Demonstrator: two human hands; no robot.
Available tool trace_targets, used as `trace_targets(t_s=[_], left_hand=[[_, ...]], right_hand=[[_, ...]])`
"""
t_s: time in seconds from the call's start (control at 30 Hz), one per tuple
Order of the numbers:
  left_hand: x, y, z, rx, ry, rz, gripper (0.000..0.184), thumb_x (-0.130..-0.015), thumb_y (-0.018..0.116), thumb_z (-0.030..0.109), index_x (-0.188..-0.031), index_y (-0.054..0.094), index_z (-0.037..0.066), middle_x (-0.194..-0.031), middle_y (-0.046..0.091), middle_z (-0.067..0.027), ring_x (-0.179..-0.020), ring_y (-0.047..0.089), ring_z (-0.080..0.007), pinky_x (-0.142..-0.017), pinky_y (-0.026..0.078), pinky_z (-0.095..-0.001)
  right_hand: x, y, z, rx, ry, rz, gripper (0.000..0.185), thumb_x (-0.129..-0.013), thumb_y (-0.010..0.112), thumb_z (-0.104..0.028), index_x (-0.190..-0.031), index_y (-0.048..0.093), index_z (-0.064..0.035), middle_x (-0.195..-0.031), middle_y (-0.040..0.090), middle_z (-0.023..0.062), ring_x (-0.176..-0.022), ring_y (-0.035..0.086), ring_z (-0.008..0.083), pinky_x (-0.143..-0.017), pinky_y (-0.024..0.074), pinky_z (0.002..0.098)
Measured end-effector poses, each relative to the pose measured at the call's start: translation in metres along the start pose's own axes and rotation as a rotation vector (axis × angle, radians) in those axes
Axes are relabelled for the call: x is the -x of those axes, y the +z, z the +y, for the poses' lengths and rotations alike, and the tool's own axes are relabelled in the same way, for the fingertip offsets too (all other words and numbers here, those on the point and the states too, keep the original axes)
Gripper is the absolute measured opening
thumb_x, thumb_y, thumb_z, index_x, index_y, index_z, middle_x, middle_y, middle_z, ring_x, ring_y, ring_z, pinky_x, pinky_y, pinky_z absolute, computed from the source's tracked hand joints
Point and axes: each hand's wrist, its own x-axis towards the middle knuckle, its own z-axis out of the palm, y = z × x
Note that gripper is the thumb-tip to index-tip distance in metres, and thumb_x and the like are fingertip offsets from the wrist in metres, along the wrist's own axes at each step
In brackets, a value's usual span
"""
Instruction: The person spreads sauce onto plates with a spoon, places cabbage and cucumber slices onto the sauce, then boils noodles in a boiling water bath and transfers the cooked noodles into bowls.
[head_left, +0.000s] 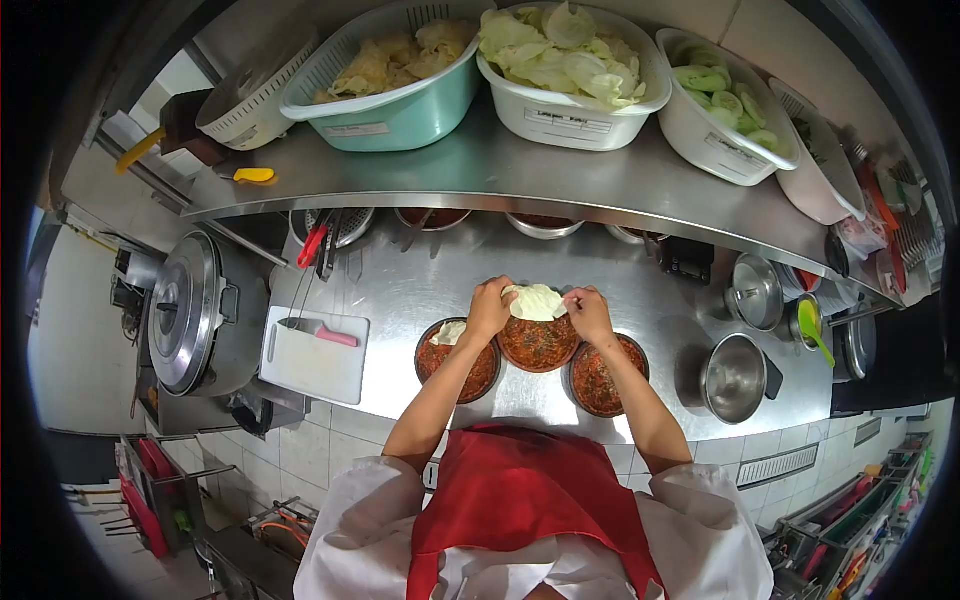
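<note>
Three round dishes of red-brown food stand side by side on the steel counter. Over the far part of the middle dish (538, 347), a pale green-white leaf (536, 302) is held between both hands. My left hand (490, 306) grips its left edge with closed fingers. At its right edge, my right hand (588, 312) pinches the leaf. Another pale piece (449, 333) lies on the food in the left dish (463, 373). The right dish (609, 378) sits under my right forearm and shows only the red-brown food.
A white cutting board (312, 378) with a pink-handled knife (335, 336) lies left, beside a large lidded pot (190, 312). Steel bowls (735, 378) stand right. The raised shelf (420, 180) holds a teal basket (400, 118) and white baskets (575, 128) of leaves and sliced vegetables.
</note>
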Motion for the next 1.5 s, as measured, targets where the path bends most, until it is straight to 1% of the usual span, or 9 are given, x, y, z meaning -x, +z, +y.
trace_targets(t_s=[0.5,0.67,0.83,0.9,0.97,1.13,1.23,1.3,1.5], left_hand=[[0.019,-0.021,0.044,-0.373,0.079,0.026,0.052,-0.073,0.075,0.023,-0.118,0.054,0.007,-0.114,0.051,-0.0161,-0.106,0.048,-0.0377,-0.086,0.04,-0.0486],[0.027,-0.122,0.201,-0.11,0.548,0.141,0.019,-0.08,0.071,0.017,-0.089,0.064,0.002,-0.072,0.061,-0.0099,-0.064,0.059,-0.0286,-0.059,0.048,-0.0368],[-0.056,-0.197,0.317,-0.184,0.73,0.483,0.01,-0.082,0.068,0.013,-0.084,0.066,0.003,-0.078,0.067,-0.0101,-0.064,0.06,-0.0198,-0.058,0.045,-0.03],[-0.125,-0.202,0.327,-0.462,0.666,0.405,0.033,-0.085,0.063,0.031,-0.104,0.063,0.005,-0.098,0.066,-0.0147,-0.09,0.059,-0.0339,-0.082,0.046,-0.0399],[-0.196,-0.197,0.313,-0.689,0.648,0.204,0.046,-0.078,0.066,0.04,-0.112,0.061,0.01,-0.121,0.058,-0.014,-0.114,0.05,-0.0339,-0.094,0.041,-0.0428],[-0.212,-0.184,0.313,-0.902,0.433,0.163,0.042,-0.076,0.068,0.034,-0.111,0.063,0.013,-0.115,0.062,-0.0134,-0.11,0.056,-0.0311,-0.096,0.041,-0.0438],[-0.209,-0.185,0.319,-0.896,0.462,0.27,0.04,-0.076,0.067,0.031,-0.111,0.063,0.011,-0.114,0.063,-0.0131,-0.109,0.058,-0.03,-0.095,0.042,-0.0446],[-0.227,-0.185,0.306,-0.632,0.513,0.158,0.04,-0.076,0.068,0.025,-0.111,0.061,0.007,-0.111,0.064,-0.0132,-0.108,0.059,-0.0268,-0.092,0.045,-0.0405],[-0.205,-0.2,0.317,0.122,0.5,-0.202,0.036,-0.076,0.066,0.01,-0.111,0.057,0.005,-0.1,0.063,-0.0106,-0.095,0.06,-0.0177,-0.086,0.047,-0.0281]], right_hand=[[0.026,-0.067,-0.084,-0.054,0.05,-0.062,0.052,-0.074,0.075,-0.015,-0.118,0.049,-0.003,-0.107,0.05,0.0172,-0.098,0.057,0.0324,-0.083,0.0461,0.0392],[-0.012,-0.219,-0.214,-0.107,-0.707,0.473,0.007,-0.081,0.063,-0.001,-0.087,0.064,-0.0021,-0.071,0.063,0.0072,-0.053,0.057,0.0138,-0.048,0.0436,0.025],[-0.193,-0.286,-0.269,0.794,-0.582,0.164,0.029,-0.079,0.064,-0.015,-0.105,0.061,-0.0023,-0.099,0.064,0.0203,-0.098,0.059,0.0377,-0.085,0.0469,0.0424],[-0.23,-0.27,-0.265,0.954,-0.369,0.052,0.044,-0.07,0.07,-0.018,-0.11,0.059,-0.003,-0.099,0.064,0.0177,-0.104,0.057,0.0361,-0.089,0.0453,0.0434],[-0.247,-0.266,-0.276,0.986,-0.308,-0.139,0.048,-0.072,0.068,-0.02,-0.116,0.056,-0.0045,-0.112,0.063,0.0202,-0.114,0.054,0.0397,-0.103,0.0275,0.0645],[-0.293,-0.289,-0.254,1.199,-0.656,-0.182,0.028,-0.082,0.061,-0.02,-0.104,0.063,-0.0017,-0.105,0.065,0.0158,-0.108,0.058,0.0305,-0.085,0.0504,0.044],[-0.265,-0.3,-0.249,1.182,-0.853,0.394,0.033,-0.059,0.07,-0.019,-0.084,0.066,0.0012,-0.093,0.062,0.0177,-0.088,0.06,0.0337,-0.074,0.0496,0.0404],[-0.257,-0.304,-0.243,0.539,-0.923,0.362,0.024,-0.087,0.057,-0.017,-0.104,0.064,-0.0015,-0.104,0.065,0.0154,-0.096,0.064,0.0277,-0.072,0.0556,0.0351],[-0.228,-0.306,-0.241,0.469,-0.716,0.401,0.027,-0.091,0.058,-0.019,-0.106,0.062,0.0036,-0.104,0.064,0.0162,-0.09,0.067,0.0248,-0.066,0.0599,0.0322]])
